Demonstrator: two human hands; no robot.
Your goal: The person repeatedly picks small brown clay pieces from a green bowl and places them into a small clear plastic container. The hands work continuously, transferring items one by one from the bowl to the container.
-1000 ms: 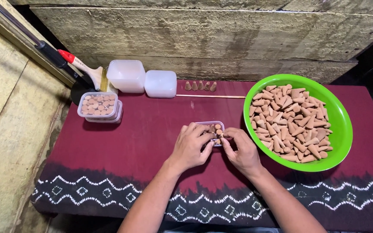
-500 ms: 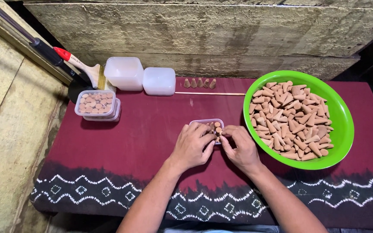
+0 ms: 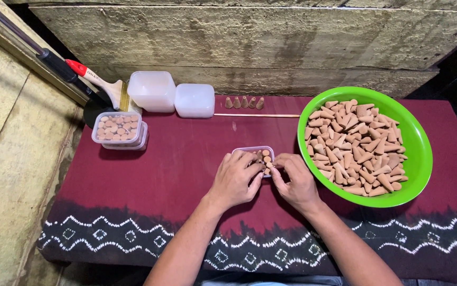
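Below, surface: dark red cloth with white patterned border against a rough wooden wall.
Box: small clear plastic container of tan cones, touching both hands' fingertips.
Left hand: fingers curled on the container.
Right hand: pinching a cone.

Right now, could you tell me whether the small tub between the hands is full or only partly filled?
Partly filled. A few cones stand at the small tub's right side; both hands hide the rest.

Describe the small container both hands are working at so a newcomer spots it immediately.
On the maroon cloth, look just left of the green bowl of cones. Between the left hand and right hand sits a small clear tub, only partly filled, unlike the full lidded tub far left.
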